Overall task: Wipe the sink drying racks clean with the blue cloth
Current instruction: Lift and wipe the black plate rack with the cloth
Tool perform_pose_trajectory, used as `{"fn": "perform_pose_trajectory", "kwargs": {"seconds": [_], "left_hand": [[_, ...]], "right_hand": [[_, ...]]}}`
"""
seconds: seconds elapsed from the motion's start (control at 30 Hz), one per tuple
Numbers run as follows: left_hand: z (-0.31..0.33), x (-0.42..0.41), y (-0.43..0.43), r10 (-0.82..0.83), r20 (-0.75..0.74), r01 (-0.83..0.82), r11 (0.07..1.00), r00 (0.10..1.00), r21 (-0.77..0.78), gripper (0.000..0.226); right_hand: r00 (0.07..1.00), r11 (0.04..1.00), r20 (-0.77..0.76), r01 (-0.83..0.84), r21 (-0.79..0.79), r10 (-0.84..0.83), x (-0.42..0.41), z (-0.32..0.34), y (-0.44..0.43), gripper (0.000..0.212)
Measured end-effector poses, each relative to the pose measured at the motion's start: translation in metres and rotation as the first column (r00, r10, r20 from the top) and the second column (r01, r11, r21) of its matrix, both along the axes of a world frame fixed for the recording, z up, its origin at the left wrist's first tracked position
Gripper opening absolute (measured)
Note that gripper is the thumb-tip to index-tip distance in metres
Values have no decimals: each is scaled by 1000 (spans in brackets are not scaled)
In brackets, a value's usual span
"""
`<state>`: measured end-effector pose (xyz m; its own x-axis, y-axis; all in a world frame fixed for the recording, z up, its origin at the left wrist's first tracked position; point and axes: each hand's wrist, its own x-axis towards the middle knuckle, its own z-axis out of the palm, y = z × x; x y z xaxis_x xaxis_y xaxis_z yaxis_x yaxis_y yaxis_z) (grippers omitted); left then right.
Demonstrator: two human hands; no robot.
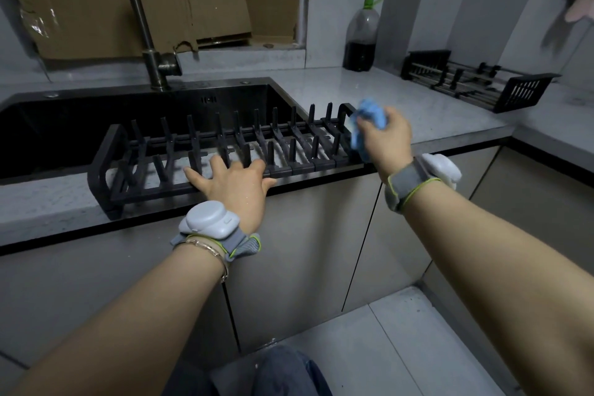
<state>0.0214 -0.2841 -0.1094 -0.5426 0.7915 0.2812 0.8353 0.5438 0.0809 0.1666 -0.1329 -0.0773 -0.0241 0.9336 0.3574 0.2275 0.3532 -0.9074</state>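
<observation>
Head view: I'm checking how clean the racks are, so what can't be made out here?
Head view only:
- Near rack right end: covered by the blue cloth and right hand.
- Its front rail: partly under the left hand.
- Far rack: too small and dim to show dirt.
- Sink inside: too dark.
- Tap top: cut by the upper edge.

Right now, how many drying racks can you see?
2. One rack lies across the sink's front edge, under the left hand; the right hand holds the cloth at its right end. The other rack sits on the counter, far right.
</observation>
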Motion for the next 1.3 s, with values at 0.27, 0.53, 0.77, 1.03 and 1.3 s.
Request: {"fn": "perform_pose_trajectory", "kwargs": {"seconds": [0.27,0.53,0.77,1.03,1.3], "left_hand": [[-2,0,-2,-18,6,17,1000,1000,2,40],[-1,0,-2,-14,26,14,1000,1000,-6,39],[2,2,-2,-5,38,5,1000,999,-18,39],[1,3,-2,-12,32,13,1000,999,-24,38],[0,2,-2,-21,31,21,1000,999,-1,39]], "right_hand": [[885,969,396,-242,-53,243,9,17,-8,27],[478,954,877,-240,179,-44,15,15,-3,38],[621,948,775,-163,274,-117,10,5,-11,27],[957,948,288,-46,314,-49,-13,6,-18,20],[488,902,866,-320,291,-106,-16,8,-12,17]]}}
